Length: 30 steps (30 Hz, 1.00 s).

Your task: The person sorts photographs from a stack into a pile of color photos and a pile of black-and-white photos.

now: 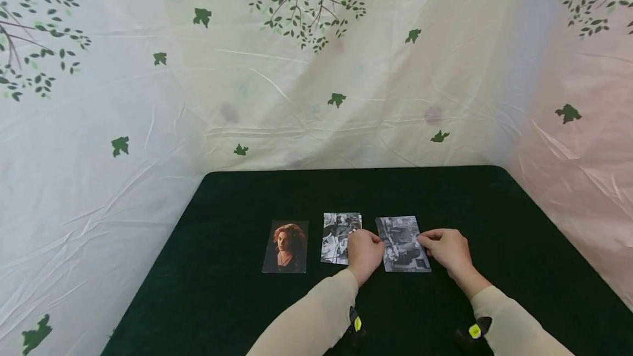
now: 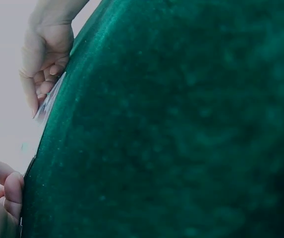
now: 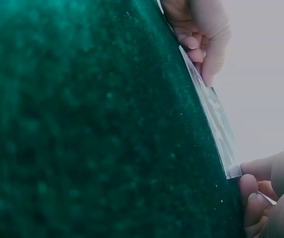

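Observation:
Three picture prints lie in a row on the dark green cloth. The right-hand one is a black-and-white photo print (image 1: 403,243), between the two hands. My right hand (image 1: 449,250) pinches its right edge, the thumb on top, as the right wrist view shows at the print's corner (image 3: 233,169). At the opposite edge my left hand (image 1: 365,254) pinches the print with thumb and finger; the exact contact is partly hidden. That same hand covers the lower right part of the middle black-and-white print (image 1: 336,238). A colour portrait print (image 1: 284,249) lies leftmost, untouched.
The table (image 1: 237,196) has rounded far corners and a dark green cloth cover. A pale curtain (image 1: 287,81) with printed leaves and branches hangs behind and at both sides. Black bands with yellow tags (image 1: 475,331) sit at the wrists.

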Tool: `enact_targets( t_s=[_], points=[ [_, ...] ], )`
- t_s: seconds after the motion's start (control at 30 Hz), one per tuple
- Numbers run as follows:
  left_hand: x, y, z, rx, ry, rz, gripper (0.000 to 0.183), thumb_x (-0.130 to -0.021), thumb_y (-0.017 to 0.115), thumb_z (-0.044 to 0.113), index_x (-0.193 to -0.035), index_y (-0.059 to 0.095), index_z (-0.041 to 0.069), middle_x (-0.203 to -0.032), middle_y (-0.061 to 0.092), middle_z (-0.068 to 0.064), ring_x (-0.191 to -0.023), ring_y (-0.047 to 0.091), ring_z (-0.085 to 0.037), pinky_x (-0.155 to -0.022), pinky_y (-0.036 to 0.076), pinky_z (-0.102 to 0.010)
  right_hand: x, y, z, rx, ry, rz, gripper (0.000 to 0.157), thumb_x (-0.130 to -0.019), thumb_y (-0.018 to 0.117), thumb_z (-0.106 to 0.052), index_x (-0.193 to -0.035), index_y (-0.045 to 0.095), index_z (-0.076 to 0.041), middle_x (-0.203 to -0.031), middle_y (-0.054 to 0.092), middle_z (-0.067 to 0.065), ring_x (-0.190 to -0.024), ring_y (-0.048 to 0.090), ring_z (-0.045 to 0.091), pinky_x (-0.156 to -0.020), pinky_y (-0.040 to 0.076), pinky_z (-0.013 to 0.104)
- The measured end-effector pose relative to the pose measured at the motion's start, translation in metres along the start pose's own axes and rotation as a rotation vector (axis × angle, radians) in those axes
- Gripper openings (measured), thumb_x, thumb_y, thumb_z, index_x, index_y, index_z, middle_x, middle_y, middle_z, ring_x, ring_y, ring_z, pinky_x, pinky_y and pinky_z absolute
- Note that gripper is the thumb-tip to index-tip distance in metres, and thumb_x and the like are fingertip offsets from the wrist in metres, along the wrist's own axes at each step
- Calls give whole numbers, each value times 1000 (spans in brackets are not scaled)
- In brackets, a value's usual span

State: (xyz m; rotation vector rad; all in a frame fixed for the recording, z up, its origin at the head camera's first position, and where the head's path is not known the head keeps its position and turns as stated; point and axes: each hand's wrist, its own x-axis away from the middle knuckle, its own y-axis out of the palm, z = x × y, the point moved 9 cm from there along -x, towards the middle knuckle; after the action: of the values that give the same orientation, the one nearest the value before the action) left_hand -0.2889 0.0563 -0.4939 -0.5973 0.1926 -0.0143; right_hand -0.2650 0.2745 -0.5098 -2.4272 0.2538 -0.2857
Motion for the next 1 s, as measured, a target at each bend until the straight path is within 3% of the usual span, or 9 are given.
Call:
enact_targets(
  t_s=[0.53,1.0],
  points=[
    [1,2,-2,-29,26,55,9,-77,74,8,-68,75,11,-64,64,7,-65,59,-8,-60,47,-24,2,1,1,29,15,20,31,-90,67,-30,-107,71,-5,-105,64,14,-75,62,18,-61,49,30],
    [2,5,-3,-13,-10,23,7,-79,73,7,-73,75,9,-65,64,6,-62,56,-5,-57,47,-24,1,0,0,106,-11,38,29,-89,68,-32,-101,73,-6,-97,64,11,-70,59,18,-56,45,32]
  ],
)
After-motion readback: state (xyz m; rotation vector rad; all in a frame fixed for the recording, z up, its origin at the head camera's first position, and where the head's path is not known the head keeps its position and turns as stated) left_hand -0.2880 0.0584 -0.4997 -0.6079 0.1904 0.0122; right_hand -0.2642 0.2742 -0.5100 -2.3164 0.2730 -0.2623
